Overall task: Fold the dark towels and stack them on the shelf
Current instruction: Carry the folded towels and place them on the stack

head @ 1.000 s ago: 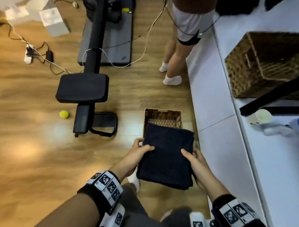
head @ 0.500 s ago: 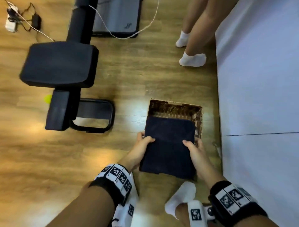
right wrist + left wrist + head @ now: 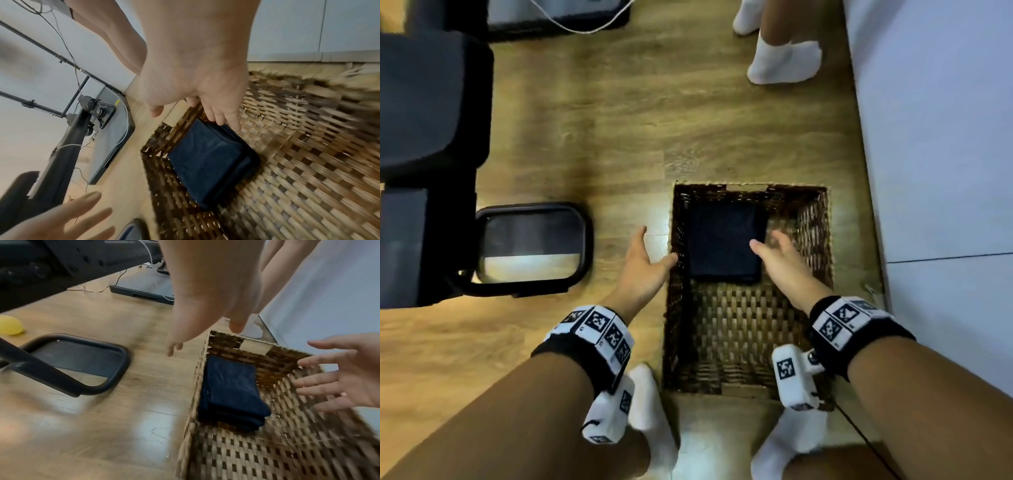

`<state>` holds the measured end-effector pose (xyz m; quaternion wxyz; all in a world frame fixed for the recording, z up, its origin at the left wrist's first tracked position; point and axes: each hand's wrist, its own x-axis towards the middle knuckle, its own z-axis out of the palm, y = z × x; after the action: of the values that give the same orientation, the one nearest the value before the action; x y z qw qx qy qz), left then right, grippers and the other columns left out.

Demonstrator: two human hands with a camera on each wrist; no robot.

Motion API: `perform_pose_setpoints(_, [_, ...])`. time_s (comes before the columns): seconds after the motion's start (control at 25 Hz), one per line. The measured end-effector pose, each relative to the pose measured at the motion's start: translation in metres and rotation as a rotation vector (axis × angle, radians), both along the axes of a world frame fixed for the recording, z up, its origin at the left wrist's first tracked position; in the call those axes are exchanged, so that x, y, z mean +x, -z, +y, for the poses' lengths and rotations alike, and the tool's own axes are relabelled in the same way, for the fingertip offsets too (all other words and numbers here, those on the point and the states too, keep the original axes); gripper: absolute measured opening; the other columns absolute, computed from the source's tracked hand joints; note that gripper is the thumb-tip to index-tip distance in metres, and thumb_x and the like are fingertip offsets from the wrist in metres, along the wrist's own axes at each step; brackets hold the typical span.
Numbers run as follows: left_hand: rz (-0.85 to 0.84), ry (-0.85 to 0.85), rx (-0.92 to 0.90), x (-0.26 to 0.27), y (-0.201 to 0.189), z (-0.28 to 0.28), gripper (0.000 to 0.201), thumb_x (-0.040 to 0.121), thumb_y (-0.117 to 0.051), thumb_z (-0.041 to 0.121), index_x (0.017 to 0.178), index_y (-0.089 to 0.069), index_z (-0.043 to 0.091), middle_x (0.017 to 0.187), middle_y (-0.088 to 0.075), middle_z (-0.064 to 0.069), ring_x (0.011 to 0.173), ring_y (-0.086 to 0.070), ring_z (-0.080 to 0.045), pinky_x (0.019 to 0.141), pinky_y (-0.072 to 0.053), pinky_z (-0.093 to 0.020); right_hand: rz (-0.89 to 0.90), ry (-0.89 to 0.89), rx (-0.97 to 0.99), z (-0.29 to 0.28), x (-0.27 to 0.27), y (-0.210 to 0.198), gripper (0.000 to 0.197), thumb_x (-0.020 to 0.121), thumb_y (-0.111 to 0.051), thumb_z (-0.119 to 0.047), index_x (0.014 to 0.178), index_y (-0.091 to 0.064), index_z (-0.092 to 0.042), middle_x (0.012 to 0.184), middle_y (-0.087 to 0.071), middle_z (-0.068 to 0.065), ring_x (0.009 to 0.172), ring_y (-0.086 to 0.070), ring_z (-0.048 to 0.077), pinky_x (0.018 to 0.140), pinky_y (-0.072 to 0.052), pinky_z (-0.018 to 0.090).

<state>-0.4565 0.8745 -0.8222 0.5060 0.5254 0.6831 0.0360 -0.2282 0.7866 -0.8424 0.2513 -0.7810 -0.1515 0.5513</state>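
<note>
Two hands hover over a wicker basket (image 3: 750, 329) on the wooden floor (image 3: 619, 144), both empty. Left hand (image 3: 643, 270) is above the basket's left rim, fingers (image 3: 236, 324) spread and released, thumb out over the floor. Right hand (image 3: 780, 260) is above the basket's inside, just right of the towel; fingers (image 3: 224, 116) straight and loose, grasping nothing. From the right wrist view its fingertips sit near the towel's far edge; cannot tell if they touch.

Folded dark towel (image 3: 726, 243), navy, lies flat on the basket bottom, in the far-left part, close to the far and left walls. Several folded layers show at its near edge in the left wrist view (image 3: 232, 391). Rest of the basket bottom is bare weave. Basket is rectangular, brown and tan weave, with a pale patch (image 3: 255, 347) on its far rim.

White cabinet front (image 3: 935, 154) stands just right of the basket. Black bench pad (image 3: 428, 102) and its black loop foot (image 3: 530, 246) are to the left, well apart from the basket. Yellow ball (image 3: 10, 327) lies on the floor beyond the loop foot. Dark flat base (image 3: 558, 17) with a white cable (image 3: 585, 31) lies at the far side. Second person's white-socked feet (image 3: 784, 61) stand near the cabinet, beyond the basket. Wearer's own socked feet (image 3: 654, 411) are at the basket's near end. Both wrists carry black bands with square markers (image 3: 599, 329).
</note>
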Motion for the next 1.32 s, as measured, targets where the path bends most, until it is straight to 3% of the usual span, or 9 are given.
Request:
perform_pose_setpoints(0.12, [-0.116, 0.014, -0.087, 0.008, -0.066, -0.019, 0.079, 0.093, -0.064, 0.031, 0.155, -0.015, 0.027, 0.163, -0.018, -0.001, 0.145, -0.023, -0.014, 0.114, -0.03, -0.033, 0.016, -0.042, 0.004, -0.022, -0.006, -0.065, 0.075, 0.09, -0.054, -0.059, 0.153, -0.023, -0.031, 0.153, -0.04, 0.005, 0.128, -0.049, 0.02, 0.092, -0.042, 0.03])
perform_pose_setpoints(0.24, [-0.242, 0.037, -0.143, 0.029, -0.163, -0.037, 0.066, 0.099, -0.056, 0.026, 0.154, -0.02, 0.024, 0.146, -0.032, 0.009, 0.123, -0.033, -0.003, 0.083, -0.042, -0.005, 0.031, -0.003, 0.039, -0.046, -0.01, -0.15, 0.073, 0.092, -0.054, -0.056, 0.153, -0.023, -0.031, 0.156, -0.037, 0.004, 0.133, -0.046, 0.019, 0.098, -0.043, 0.033])
perform_pose_setpoints(0.32, [-0.309, 0.088, -0.132, 0.042, -0.234, -0.049, 0.062, 0.099, -0.055, 0.029, 0.153, -0.023, 0.026, 0.142, -0.035, 0.012, 0.129, -0.034, -0.003, 0.093, -0.04, -0.011, 0.016, 0.044, 0.09, -0.061, -0.008, -0.225, 0.072, 0.091, -0.056, -0.055, 0.153, -0.025, -0.033, 0.155, -0.038, 0.003, 0.135, -0.044, 0.018, 0.105, -0.04, 0.037])
perform_pose_setpoints(0.44, [-0.388, 0.211, -0.089, 0.052, -0.338, -0.064, 0.062, 0.096, -0.056, 0.041, 0.151, -0.028, 0.033, 0.156, -0.033, 0.01, 0.143, -0.032, -0.013, 0.117, -0.03, -0.04, -0.033, 0.148, 0.165, -0.081, 0.001, -0.346, 0.065, 0.094, -0.058, -0.044, 0.151, -0.031, -0.028, 0.15, -0.043, 0.001, 0.131, -0.048, 0.016, 0.092, -0.039, 0.025])
perform_pose_setpoints(0.64, [-0.589, 0.48, -0.03, 0.101, -0.482, -0.084, 0.048, 0.095, -0.059, 0.023, 0.141, -0.045, 0.021, 0.142, -0.051, 0.003, 0.129, -0.048, -0.01, 0.103, -0.038, -0.025, -0.207, 0.419, 0.345, -0.132, 0.028, -0.52, 0.053, 0.09, -0.067, -0.034, 0.138, -0.045, -0.03, 0.137, -0.054, 0.003, 0.116, -0.058, 0.011, 0.09, -0.047, 0.023])
perform_pose_setpoints(0.8, [-0.778, 0.835, 0.102, 0.164, -0.585, -0.12, 0.033, 0.095, -0.061, 0.026, 0.127, -0.056, 0.027, 0.132, -0.059, 0.012, 0.125, -0.052, -0.001, 0.1, -0.043, -0.023, -0.392, 0.619, 0.463, -0.195, 0.039, -0.64, 0.049, 0.089, -0.068, -0.036, 0.134, -0.049, -0.031, 0.129, -0.057, -0.003, 0.113, -0.06, 0.008, 0.087, -0.047, 0.021])
perform_pose_setpoints(0.96, [-0.941, 1.136, 0.244, 0.227, -0.678, -0.172, 0.025, 0.097, -0.057, 0.028, 0.122, -0.057, 0.032, 0.125, -0.061, 0.017, 0.114, -0.054, 0.012, 0.097, -0.044, -0.016, -0.503, 0.759, 0.457, -0.264, 0.054, -0.727, 0.036, 0.086, -0.067, -0.043, 0.119, -0.056, -0.034, 0.12, -0.062, -0.004, 0.108, -0.061, 0.012, 0.096, -0.052, 0.041])
perform_pose_setpoints(1.08, [-0.986, 1.291, 0.368, 0.28, -0.732, -0.214, 0.032, 0.099, -0.054, 0.031, 0.129, -0.055, 0.024, 0.128, -0.059, 0.012, 0.115, -0.055, 0.004, 0.096, -0.041, -0.015, -0.533, 0.876, 0.448, -0.313, 0.082, -0.781, 0.035, 0.087, -0.066, -0.046, 0.118, -0.057, -0.03, 0.118, -0.062, 0.0, 0.107, -0.062, 0.017, 0.091, -0.056, 0.043])
perform_pose_setpoints(1.32, [-1.018, 1.259, 0.541, 0.399, -0.802, -0.269, 0.026, 0.099, -0.05, 0.039, 0.12, -0.059, 0.026, 0.12, -0.063, 0.011, 0.114, -0.057, -0.005, 0.085, -0.042, -0.015, -0.448, 1.083, 0.489, -0.402, 0.211, -0.837, 0.05, 0.089, -0.065, -0.043, 0.128, -0.055, -0.013, 0.119, -0.058, 0.014, 0.108, -0.061, 0.029, 0.086, -0.056, 0.048])
